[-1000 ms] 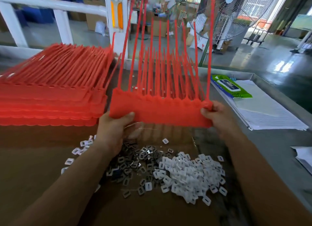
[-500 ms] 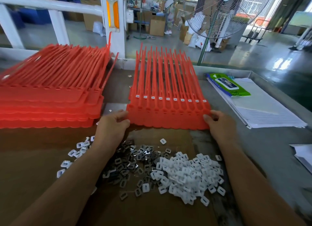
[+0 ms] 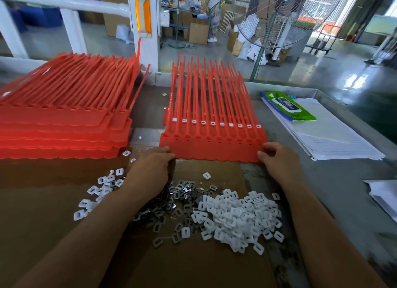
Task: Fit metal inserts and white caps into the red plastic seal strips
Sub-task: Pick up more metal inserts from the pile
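A stack of red seal strip sheets (image 3: 214,147) lies flat on the table in front of me, tails pointing away. A row of white caps (image 3: 221,123) shows across its top sheet. My left hand (image 3: 153,167) holds the stack's near left corner and my right hand (image 3: 277,161) pinches its near right corner. Loose grey metal inserts (image 3: 171,204) and a heap of white caps (image 3: 240,216) lie on brown cardboard (image 3: 193,266) between my forearms.
A taller pile of red strip sheets (image 3: 64,120) sits at the left. A green wipes pack (image 3: 287,105) lies on papers (image 3: 335,135) to the right on the metal table (image 3: 343,180). A standing fan (image 3: 277,15) and a person (image 3: 212,8) are beyond the table.
The red sheets stood upright in both hands a second ago; they have been tipped forward and laid flat on the table. My hands stay at the near corners.
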`<control>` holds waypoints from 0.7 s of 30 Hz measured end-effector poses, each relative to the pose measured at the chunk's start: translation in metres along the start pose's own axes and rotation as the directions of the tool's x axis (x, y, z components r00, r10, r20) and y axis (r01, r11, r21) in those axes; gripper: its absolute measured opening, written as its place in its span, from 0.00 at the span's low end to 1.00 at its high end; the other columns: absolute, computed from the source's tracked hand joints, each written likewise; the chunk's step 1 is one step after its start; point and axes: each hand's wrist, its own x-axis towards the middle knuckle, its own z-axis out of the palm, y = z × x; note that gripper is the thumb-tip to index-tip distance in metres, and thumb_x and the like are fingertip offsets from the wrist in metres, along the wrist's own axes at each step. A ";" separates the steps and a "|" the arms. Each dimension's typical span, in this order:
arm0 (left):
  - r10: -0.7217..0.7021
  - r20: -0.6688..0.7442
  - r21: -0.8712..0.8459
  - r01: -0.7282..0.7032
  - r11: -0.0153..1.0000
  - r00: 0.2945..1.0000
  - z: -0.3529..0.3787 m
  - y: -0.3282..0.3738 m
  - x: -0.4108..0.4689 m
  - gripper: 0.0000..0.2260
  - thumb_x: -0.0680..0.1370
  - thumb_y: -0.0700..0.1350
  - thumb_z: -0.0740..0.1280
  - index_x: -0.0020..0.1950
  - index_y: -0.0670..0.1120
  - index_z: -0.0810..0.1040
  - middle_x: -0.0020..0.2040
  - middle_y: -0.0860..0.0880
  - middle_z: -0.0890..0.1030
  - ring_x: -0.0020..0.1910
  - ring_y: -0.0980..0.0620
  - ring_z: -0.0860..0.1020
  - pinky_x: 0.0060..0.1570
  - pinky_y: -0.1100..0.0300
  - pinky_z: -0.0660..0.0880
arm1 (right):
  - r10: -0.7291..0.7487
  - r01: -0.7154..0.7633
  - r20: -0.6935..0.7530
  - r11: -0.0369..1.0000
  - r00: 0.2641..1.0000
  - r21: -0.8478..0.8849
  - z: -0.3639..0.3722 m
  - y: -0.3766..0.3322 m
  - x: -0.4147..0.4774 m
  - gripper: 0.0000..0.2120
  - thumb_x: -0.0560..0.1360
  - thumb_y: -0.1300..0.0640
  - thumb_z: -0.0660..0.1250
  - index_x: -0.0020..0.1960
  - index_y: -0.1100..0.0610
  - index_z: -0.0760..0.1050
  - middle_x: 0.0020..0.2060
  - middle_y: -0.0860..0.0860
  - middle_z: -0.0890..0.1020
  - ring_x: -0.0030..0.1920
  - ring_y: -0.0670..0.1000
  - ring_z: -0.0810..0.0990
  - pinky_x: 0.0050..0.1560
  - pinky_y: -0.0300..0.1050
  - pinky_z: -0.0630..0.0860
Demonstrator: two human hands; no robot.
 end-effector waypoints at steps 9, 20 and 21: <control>0.008 0.008 -0.019 -0.008 1.000 1.000 0.007 0.000 -0.003 0.21 0.76 0.35 0.56 0.68 0.48 0.68 0.71 0.48 0.64 0.69 0.49 0.61 0.67 0.60 0.55 | -0.437 0.403 0.348 0.899 0.829 0.170 -0.015 -0.065 -0.042 0.03 0.73 0.57 0.66 0.44 0.50 0.78 0.36 0.37 0.77 0.37 0.38 0.77 0.37 0.29 0.73; 0.049 -0.013 0.031 -0.048 0.998 0.999 0.008 -0.003 -0.003 0.22 0.74 0.35 0.58 0.68 0.47 0.68 0.71 0.47 0.64 0.69 0.48 0.61 0.68 0.59 0.54 | -0.511 0.536 0.592 0.830 0.623 0.154 0.012 -0.102 -0.081 0.07 0.71 0.55 0.70 0.49 0.53 0.79 0.43 0.43 0.77 0.45 0.42 0.76 0.47 0.36 0.73; 0.051 -0.016 0.031 -0.050 0.998 0.999 0.008 -0.003 -0.003 0.22 0.74 0.35 0.58 0.68 0.47 0.68 0.71 0.47 0.65 0.69 0.48 0.62 0.67 0.59 0.55 | -0.513 0.534 0.590 0.831 0.623 0.159 0.012 -0.102 -0.082 0.06 0.71 0.56 0.70 0.47 0.54 0.79 0.41 0.42 0.77 0.44 0.42 0.76 0.47 0.37 0.74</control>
